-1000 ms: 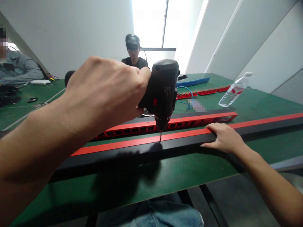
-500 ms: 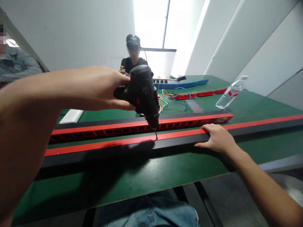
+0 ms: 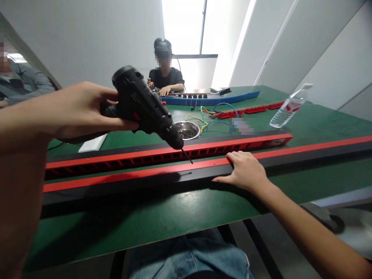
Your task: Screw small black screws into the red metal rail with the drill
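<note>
My left hand (image 3: pixel 95 110) is wrapped round the grip of a black cordless drill (image 3: pixel 142 102), which tilts down to the right. Its thin bit points at the near red-and-black rail (image 3: pixel 174 168), the tip looking slightly above the red face. Small screws show along that face. On the rail, to the right of the bit, my right hand (image 3: pixel 247 170) grips its edges, fingers over the top and thumb along the near side. Behind lies a second red-and-black rail (image 3: pixel 139 155) with a row of square openings.
A metal bowl (image 3: pixel 188 124) of small dark parts stands behind the rails. Loose coloured wires (image 3: pixel 203 120), a plastic bottle (image 3: pixel 289 108), red strips (image 3: pixel 255 109) and a blue strip (image 3: pixel 215 101) lie farther back on the green table (image 3: pixel 174 217). One person (image 3: pixel 165 77) sits opposite, another at left.
The drill has swung from nearly upright to a slant and drawn left, its bit lifted off the rail. The near rail has slid left along with my right hand.
</note>
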`<state>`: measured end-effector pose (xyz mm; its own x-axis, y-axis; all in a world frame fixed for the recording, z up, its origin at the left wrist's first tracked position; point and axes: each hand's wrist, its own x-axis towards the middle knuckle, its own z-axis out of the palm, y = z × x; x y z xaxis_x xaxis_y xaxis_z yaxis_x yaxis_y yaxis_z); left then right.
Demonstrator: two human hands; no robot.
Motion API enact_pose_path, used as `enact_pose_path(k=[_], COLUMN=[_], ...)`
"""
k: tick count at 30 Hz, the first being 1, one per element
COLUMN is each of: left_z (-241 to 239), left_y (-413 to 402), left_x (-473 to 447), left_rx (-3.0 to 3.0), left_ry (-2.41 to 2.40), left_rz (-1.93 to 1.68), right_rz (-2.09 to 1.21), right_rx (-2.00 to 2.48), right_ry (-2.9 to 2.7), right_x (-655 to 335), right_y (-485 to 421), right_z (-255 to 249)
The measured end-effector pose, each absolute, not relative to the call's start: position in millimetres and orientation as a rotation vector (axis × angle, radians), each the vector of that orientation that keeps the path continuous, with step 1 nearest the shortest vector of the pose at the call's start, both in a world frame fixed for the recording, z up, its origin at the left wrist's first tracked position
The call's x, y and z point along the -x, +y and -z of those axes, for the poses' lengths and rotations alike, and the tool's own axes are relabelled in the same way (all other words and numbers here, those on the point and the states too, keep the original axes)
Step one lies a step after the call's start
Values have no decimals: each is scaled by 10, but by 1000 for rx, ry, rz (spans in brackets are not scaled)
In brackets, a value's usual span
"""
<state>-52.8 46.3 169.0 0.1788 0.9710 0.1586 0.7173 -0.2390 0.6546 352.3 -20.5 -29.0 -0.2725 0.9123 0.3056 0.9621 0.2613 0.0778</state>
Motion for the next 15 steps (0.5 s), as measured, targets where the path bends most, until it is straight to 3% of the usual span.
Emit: enact_pose_path(k=[2,4,9,15], left_z=[-1544,-1335,-756,-426], left_y=[386,309,118,-36], left_x=[466,421,405,349], left_rx=[-2266,-2189,-1484,-897], left_ry=[1473,1465,1600,1254], left_rz=[-622,-682,-660,-760], right_rz=[348,332,323,307], right_rx=[1755,1752,1776,1770], right_ry=[-2329,-2327,-2311,-2291], right_x=[-3367,-3238,-3096,-2969], right_y=[-215,-224,-240,-253], right_z=[285,274,245,250])
